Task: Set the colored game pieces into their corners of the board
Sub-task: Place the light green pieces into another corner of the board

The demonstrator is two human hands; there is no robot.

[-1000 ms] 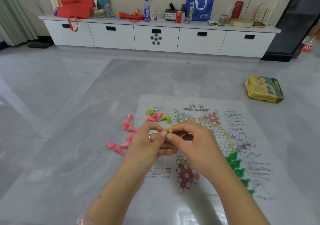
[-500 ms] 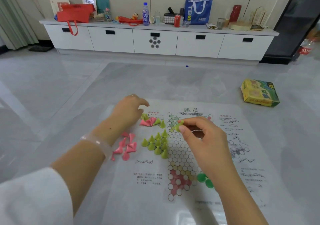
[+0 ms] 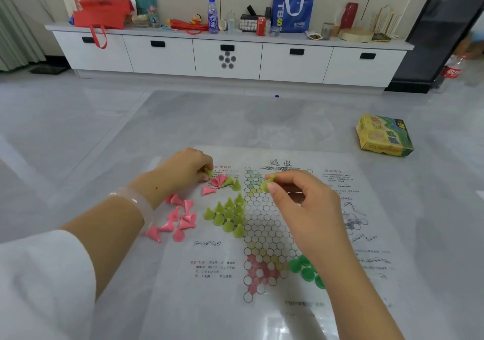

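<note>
Head view shows the thin printed paper game board lying flat at centre frame; one cluster of small yellow-green plastic cone pieces stands in its left corner, dark green pieces fill the lower right corner; loose pink cone pieces lie toppled left of the board, seemingly unplaced; the right hand pinches one yellow-green piece over the upper corner; the left hand grips another from the mixed pile.

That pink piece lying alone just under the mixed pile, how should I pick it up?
The lone pink piece lies tipped on its side on the board sheet. Probably come straight down from above and pinch its narrow stem end, not the flared base, which offers less grip.
</note>
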